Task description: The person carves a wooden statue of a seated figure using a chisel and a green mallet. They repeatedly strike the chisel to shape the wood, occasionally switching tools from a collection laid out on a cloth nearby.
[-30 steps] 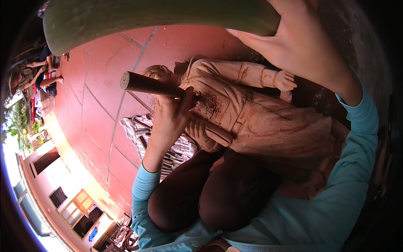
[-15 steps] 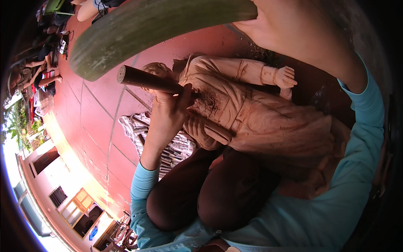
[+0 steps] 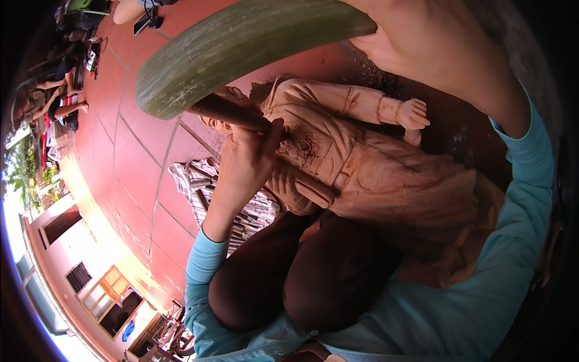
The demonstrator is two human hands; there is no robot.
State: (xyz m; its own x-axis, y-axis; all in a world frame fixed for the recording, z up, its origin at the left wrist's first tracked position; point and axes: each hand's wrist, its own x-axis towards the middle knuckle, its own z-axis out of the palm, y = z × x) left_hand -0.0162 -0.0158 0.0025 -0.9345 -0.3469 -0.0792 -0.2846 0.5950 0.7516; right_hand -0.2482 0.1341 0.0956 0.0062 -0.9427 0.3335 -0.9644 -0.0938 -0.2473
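1. Left hand (image 3: 244, 172) closed round a dark-handled chisel (image 3: 232, 113), tip against the chest of a pale wooden statue (image 3: 362, 163)
2. Right hand (image 3: 434, 48) clenched on a green mallet (image 3: 241, 45), raised close above the chisel butt
3. Statue lying across the lap, near a striped cloth of tools (image 3: 199, 187)
4. Open red tiled floor (image 3: 132, 139) leftward

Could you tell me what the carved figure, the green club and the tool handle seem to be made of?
The carved figure looks like pale, unfinished wood: matte, with cut folds and no paint. The green club in the right hand seems to be wood or bamboo, its dull green surface scuffed with pale streaks. The tool handle gripped by the left hand looks like dark, smooth-worn wood; its tip is hidden.
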